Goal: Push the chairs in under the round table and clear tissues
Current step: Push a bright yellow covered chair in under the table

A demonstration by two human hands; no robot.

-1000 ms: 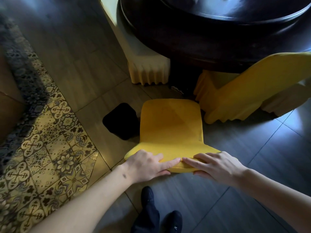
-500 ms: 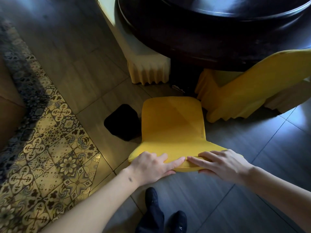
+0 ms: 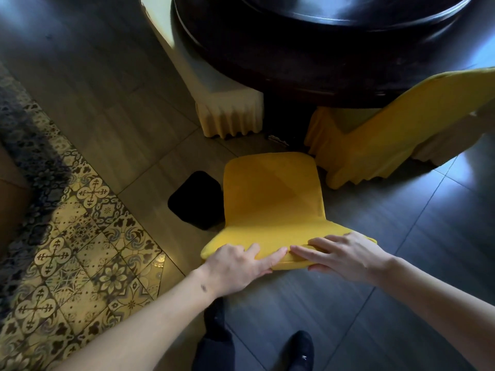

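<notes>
Yellow fabric-covered chair [image 3: 273,199] on the dark tile floor [image 3: 401,236], at six o'clock from the dark round wooden desk [image 3: 308,62], seat not yet beneath it. Left hand [image 3: 238,266] and right hand [image 3: 345,254] both on the top edge of the backrest, fingers [image 3: 270,259] loosely extended over the fabric, thumbs tucked behind. Second yellow-covered chair [image 3: 375,145] at three o'clock, cream-covered chair [image 3: 214,84] at eleven. Black square shape [image 3: 195,199] on the floor at nine o'clock, just beside the seat.

Bare forearms without sleeves, a small dark mark [image 3: 204,288] near the left wrist, black socks [image 3: 301,350].
</notes>
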